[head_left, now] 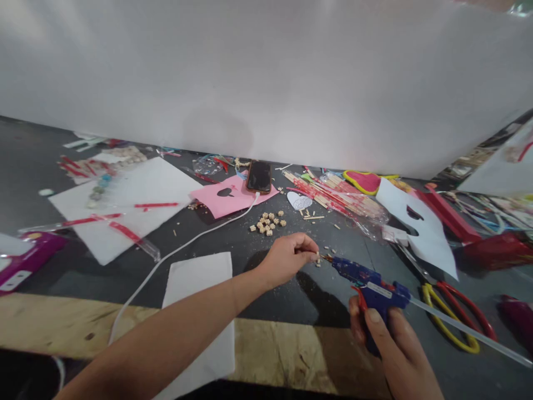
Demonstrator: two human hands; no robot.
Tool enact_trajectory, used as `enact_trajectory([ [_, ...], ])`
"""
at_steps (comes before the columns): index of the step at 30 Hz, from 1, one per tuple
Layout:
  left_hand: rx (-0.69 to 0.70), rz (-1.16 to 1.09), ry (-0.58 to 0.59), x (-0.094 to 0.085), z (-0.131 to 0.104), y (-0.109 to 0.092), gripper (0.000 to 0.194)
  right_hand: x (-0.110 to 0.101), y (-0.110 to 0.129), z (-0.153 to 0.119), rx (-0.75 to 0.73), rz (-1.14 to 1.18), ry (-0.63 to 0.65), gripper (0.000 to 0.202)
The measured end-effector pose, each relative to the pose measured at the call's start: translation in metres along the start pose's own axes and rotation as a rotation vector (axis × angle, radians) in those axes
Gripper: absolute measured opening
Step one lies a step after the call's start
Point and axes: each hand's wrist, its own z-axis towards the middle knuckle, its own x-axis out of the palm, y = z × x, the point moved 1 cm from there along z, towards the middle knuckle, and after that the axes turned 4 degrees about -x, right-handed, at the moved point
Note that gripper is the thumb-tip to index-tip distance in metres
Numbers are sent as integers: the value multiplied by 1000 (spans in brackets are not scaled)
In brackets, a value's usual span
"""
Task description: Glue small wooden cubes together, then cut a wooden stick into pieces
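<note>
My right hand is wrapped round the handle of a blue glue gun, with the thumb on top and a clear glue stick out of its back end. The gun's nozzle points left, at the fingertips of my left hand. Those fingers pinch a tiny pale wooden piece, partly hidden by the fingertips. Just up and left of my left hand lies a small pile of wooden clusters. Short stick bits lie beyond the nozzle.
A phone with a white cable rests on pink paper. Red-and-yellow scissors lie at the right, beside cut white paper. Patterned sticks lie further back. White sheets lie at the left and front.
</note>
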Motion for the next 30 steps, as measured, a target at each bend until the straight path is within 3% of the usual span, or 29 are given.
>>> enact_trajectory([
  [7,2,6,-7,0,1,1,9,-5,-3,-1,49,-30,6,31],
  [12,2,-9,-34,-1,2,2,9,-36,-11,17,109,-79,-187,33],
  [15,8,-14,-46,-1,2,1,8,-56,-16,37,182,-188,-135,37],
  [19,13,-4,-43,-1,2,0,8,-76,-25,61,171,-469,-114,36],
  [25,15,-30,-36,0,1,0,9,-95,-28,74,238,-1017,112,48],
  [28,25,-34,-24,1,1,-1,8,-91,-15,68,198,-1147,38,44],
  [30,25,-35,-17,2,0,-2,8,-77,-4,64,58,-1093,-57,35],
])
